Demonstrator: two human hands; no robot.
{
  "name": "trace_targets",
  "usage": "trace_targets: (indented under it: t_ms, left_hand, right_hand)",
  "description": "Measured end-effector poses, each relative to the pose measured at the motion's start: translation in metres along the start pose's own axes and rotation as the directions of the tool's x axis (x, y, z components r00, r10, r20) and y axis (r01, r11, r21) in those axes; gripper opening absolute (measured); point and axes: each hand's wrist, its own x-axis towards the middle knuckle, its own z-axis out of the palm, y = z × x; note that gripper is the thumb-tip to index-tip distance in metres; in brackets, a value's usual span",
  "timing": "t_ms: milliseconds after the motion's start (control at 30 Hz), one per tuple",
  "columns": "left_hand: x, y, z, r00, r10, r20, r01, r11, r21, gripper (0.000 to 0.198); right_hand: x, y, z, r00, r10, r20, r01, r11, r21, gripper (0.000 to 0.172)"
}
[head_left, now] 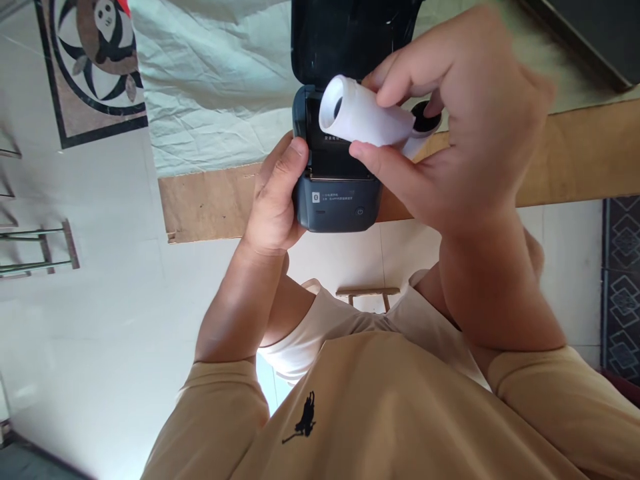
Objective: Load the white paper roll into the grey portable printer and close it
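A dark portable label printer (pixel 340 200) is at the table's front edge, its black lid (pixel 345 40) swung up and its paper bay exposed. My left hand (pixel 280 187) grips the printer's left side, thumb on top. Over the bay, my right hand (pixel 465 113) pinches a white paper roll (pixel 365 113) between thumb and fingers. The roll is tilted, its hollow core facing left. Beneath my right fingers sits another white cylinder with a dark end (pixel 426 119), partly hidden by the hand.
A pale green cloth (pixel 210 80) covers the table, leaving a brown wooden edge (pixel 210 203) bare. At the upper right lies a dark flat object (pixel 590 40). A panda picture floor tile (pixel 100 67) and a stool (pixel 40 247) show at left.
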Motion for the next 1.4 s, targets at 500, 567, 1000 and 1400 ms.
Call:
trace_targets:
  t_ms: [500, 567, 1000, 1400]
  left_hand:
    - [-0.002, -0.003, 0.007, 0.990, 0.132, -0.049, -0.131, 0.991, 0.026, 0.041]
    - [-0.002, -0.003, 0.008, 0.989, 0.133, -0.070, -0.133, 0.991, 0.013, 0.042]
    - [-0.004, 0.001, 0.011, 0.991, 0.136, 0.004, -0.136, 0.990, 0.025, 0.034]
    - [-0.003, 0.002, 0.004, 0.993, 0.114, 0.007, -0.114, 0.989, 0.090, 0.031]
  right_hand:
    - [-0.001, -0.004, 0.011, 0.983, -0.144, -0.115, 0.147, 0.989, 0.023, 0.010]
    - [-0.001, -0.004, 0.012, 0.983, -0.139, -0.119, 0.151, 0.983, 0.101, 0.005]
    - [-0.002, -0.005, 0.006, 0.993, -0.103, 0.053, 0.101, 0.994, 0.034, 0.029]
    - [-0.002, -0.008, 0.013, 0.997, -0.068, 0.033, 0.071, 0.990, -0.118, 0.007]
